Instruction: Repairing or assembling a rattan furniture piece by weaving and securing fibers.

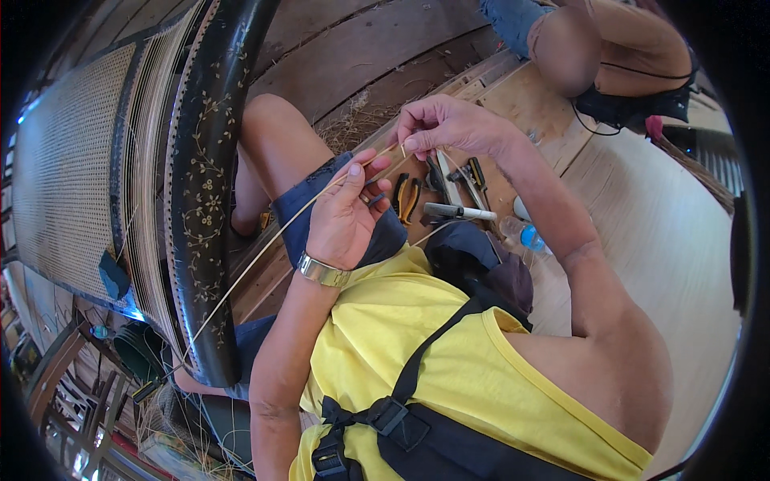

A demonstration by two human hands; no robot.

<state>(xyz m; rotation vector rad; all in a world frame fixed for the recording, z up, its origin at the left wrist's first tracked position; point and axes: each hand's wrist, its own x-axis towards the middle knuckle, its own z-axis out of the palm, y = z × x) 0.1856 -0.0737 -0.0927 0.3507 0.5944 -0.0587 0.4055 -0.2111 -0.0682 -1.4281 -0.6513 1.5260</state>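
A long pale cane strand (277, 239) runs from the lower edge of a black wooden frame (210, 184) up to my hands. My left hand (346, 210), with a metal watch on its wrist, is closed around the strand between thumb and fingers, palm turned up. Just beyond it, my right hand (449, 128) pinches the strand's end with thumb and forefinger. The fingertips of both hands are close together above my knee. Gold floral patterns cover the frame. To its left, a woven cane panel (72, 152) adjoins a band of parallel unwoven strands (152, 160).
On the wooden bench to the right lie orange-handled pliers (407, 199), a hammer-like tool (459, 212), other hand tools, a dark cloth bag (473, 252) and a plastic bottle (529, 236). Cane scraps (357, 120) litter the floorboards. Another person (642, 48) sits at the upper right.
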